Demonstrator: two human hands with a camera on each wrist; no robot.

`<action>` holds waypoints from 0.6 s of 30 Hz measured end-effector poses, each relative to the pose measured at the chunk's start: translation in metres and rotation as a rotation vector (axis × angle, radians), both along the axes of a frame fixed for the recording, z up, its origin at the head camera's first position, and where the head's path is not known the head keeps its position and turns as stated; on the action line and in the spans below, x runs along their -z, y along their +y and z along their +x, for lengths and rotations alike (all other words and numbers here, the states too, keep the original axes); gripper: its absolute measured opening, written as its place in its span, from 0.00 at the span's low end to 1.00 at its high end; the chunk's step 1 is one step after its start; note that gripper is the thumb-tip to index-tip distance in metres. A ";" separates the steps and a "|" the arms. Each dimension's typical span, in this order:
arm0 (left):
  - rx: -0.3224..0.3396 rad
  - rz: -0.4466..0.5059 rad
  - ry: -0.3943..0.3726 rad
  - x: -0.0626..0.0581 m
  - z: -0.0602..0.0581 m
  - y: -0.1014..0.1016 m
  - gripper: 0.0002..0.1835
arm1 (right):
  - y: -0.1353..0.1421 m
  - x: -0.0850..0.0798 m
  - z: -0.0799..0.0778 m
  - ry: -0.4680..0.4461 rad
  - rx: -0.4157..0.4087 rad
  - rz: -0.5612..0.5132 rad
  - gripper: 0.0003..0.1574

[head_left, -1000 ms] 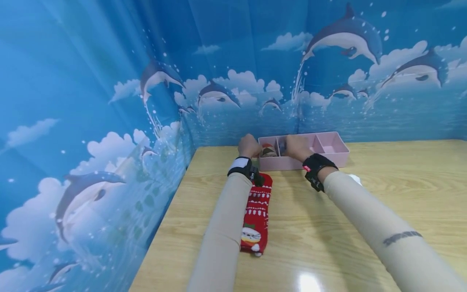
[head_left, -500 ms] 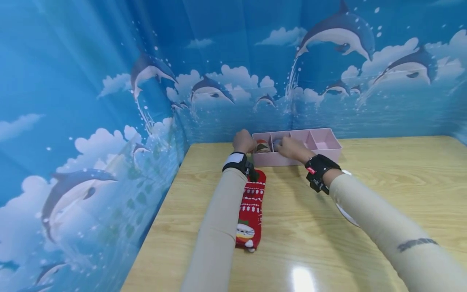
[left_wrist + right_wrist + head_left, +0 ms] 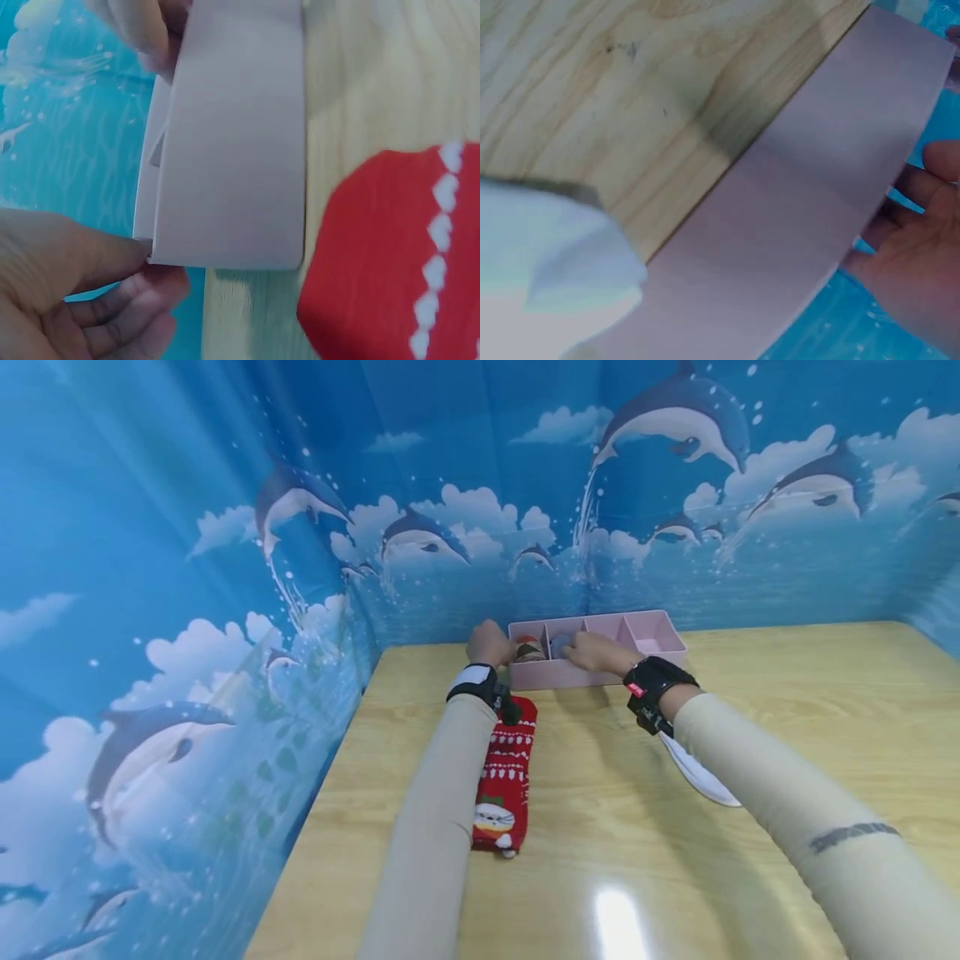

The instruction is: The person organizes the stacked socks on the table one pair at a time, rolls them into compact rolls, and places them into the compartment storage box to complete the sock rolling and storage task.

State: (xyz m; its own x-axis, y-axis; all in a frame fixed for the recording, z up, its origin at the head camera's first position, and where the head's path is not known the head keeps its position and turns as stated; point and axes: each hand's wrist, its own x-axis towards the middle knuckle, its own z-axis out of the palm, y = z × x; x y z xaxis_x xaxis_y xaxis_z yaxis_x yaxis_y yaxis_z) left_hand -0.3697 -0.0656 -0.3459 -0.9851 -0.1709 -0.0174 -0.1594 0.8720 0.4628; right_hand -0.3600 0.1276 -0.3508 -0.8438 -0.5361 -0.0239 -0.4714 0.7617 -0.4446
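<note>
A pink divided box (image 3: 558, 676) stands at the back of the table. My left hand (image 3: 489, 644) pinches its left end corner, thumb (image 3: 120, 255) on the rim and fingers below it. A multicoloured rolled bundle (image 3: 529, 648) fills the leftmost compartment. In the second lies a grey-blue bundle (image 3: 558, 645). My right hand (image 3: 602, 654) reaches over the front wall there, fingertips at the bundle and partly hidden behind the wall in the right wrist view. A red patterned sock (image 3: 504, 777) with a white animal face lies flat near my left wrist.
The two right compartments of the box show bare pink floors. A white cloth item (image 3: 697, 774) lies partly under my right forearm. Directly behind the box hangs a blue dolphin-print curtain (image 3: 465, 585), which also runs along the table's left side.
My right hand has drawn back from deeper in the second compartment, uncovering more of the grey-blue bundle. My left hand stays at the box's corner. The head view has shifted, showing more white cloth.
</note>
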 end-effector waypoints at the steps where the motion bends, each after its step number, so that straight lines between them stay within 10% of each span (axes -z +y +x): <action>1: 0.010 -0.017 -0.004 -0.001 0.001 0.000 0.15 | 0.001 -0.004 0.001 -0.023 0.009 0.002 0.26; 11: 0.206 -0.153 0.062 -0.027 0.023 0.008 0.26 | 0.027 -0.034 0.018 -0.064 -0.135 -0.060 0.17; 18: 0.490 -0.197 0.122 -0.045 0.076 0.035 0.15 | 0.075 -0.051 0.063 -0.159 -0.208 0.028 0.22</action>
State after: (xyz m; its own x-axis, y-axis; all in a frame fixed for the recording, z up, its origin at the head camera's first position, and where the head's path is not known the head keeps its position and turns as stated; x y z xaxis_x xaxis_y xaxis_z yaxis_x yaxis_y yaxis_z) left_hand -0.2940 -0.0302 -0.3006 -0.9430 0.3209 0.0878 0.3326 0.9027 0.2729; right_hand -0.2965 0.2028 -0.2995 -0.7002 -0.6947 -0.1647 -0.5446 0.6689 -0.5061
